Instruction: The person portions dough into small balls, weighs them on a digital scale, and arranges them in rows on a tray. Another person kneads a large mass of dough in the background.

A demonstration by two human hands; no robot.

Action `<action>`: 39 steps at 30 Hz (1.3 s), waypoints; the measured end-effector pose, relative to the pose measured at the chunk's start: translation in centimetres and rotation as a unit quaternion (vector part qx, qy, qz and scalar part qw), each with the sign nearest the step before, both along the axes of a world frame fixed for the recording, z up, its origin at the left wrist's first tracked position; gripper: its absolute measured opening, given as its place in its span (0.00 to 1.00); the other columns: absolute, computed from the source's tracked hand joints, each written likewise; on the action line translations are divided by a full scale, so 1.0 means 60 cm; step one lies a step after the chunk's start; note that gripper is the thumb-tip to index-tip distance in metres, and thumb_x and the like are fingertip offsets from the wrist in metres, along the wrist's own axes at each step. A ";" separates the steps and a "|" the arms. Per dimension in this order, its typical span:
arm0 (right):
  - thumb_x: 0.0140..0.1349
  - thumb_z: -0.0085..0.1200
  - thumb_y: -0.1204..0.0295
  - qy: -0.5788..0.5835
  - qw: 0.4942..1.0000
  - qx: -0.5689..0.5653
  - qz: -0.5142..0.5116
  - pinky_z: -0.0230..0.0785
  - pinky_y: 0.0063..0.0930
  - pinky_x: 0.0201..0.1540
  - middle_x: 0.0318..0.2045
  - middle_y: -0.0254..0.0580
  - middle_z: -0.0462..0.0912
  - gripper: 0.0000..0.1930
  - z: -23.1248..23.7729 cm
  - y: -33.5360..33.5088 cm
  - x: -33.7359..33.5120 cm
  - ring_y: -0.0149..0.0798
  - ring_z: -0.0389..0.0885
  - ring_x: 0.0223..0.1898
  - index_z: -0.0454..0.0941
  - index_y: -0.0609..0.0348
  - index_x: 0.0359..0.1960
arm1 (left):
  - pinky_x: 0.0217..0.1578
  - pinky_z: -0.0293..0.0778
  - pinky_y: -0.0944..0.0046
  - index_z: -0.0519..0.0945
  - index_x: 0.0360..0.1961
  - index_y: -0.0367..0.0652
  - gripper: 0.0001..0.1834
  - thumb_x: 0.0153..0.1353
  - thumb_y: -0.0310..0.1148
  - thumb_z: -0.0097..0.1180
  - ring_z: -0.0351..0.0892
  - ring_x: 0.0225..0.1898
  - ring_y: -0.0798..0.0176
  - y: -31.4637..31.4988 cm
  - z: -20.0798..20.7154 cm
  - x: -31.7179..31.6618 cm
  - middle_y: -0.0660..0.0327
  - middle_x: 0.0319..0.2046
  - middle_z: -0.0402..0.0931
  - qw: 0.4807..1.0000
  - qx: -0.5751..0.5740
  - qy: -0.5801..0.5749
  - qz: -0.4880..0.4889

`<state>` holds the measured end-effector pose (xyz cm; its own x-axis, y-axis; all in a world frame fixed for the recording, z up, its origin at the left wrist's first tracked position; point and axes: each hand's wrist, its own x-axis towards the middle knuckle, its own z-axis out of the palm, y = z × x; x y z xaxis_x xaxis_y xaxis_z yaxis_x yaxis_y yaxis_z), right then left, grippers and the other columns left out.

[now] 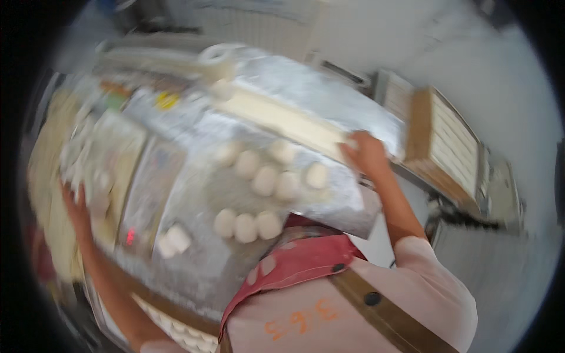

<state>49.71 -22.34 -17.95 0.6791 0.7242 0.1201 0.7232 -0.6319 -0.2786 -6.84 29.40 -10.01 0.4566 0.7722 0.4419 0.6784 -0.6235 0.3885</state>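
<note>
right hand (366, 154) grip holding long dough strip (282, 120) end | left hand (76, 206) grip unclear

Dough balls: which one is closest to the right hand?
The dough ball at the right end of the upper bunch, alone beside the others, just below the right hand.

Bright, washed-out daylight; heavy motion blur, dark fisheye rim.

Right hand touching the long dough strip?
Touching. The head view, though blurred, shows the right hand closed over the near end of the dough strip, with no gap between them.
</note>
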 end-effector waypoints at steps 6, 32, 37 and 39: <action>0.63 0.57 0.58 0.014 1.000 0.009 0.012 0.76 0.44 0.37 0.36 0.48 0.81 0.14 0.005 -0.015 -0.019 0.52 0.82 0.34 0.82 0.56 0.37 | 0.65 0.61 0.53 0.53 0.76 0.44 0.43 0.63 0.27 0.60 0.64 0.66 0.44 -0.041 -0.056 0.038 0.41 0.67 0.62 0.981 -0.119 0.109 -0.108; 0.61 0.61 0.64 0.283 0.909 -0.111 0.285 0.73 0.34 0.52 0.49 0.48 0.83 0.27 0.034 0.306 -0.005 0.42 0.82 0.46 0.72 0.59 0.61 | 0.58 0.72 0.52 0.64 0.66 0.53 0.26 0.72 0.46 0.53 0.71 0.57 0.62 -0.349 -0.038 -0.104 0.66 0.58 0.69 0.733 -0.257 -0.620 0.109; 0.67 0.55 0.57 0.515 0.782 0.169 0.308 0.74 0.26 0.47 0.53 0.41 0.80 0.26 0.196 0.478 -0.168 0.31 0.81 0.49 0.72 0.56 0.63 | 0.60 0.71 0.48 0.61 0.69 0.54 0.28 0.73 0.49 0.50 0.66 0.65 0.58 -0.465 -0.041 -0.175 0.66 0.65 0.64 0.726 -0.212 -0.635 0.159; 0.70 0.50 0.56 0.503 0.748 0.260 0.346 0.72 0.25 0.52 0.57 0.41 0.78 0.24 0.242 0.512 -0.198 0.31 0.80 0.51 0.72 0.56 0.63 | 0.60 0.72 0.51 0.61 0.68 0.54 0.27 0.72 0.43 0.52 0.70 0.59 0.61 -0.495 -0.048 -0.221 0.64 0.61 0.68 0.703 -0.210 -0.659 0.162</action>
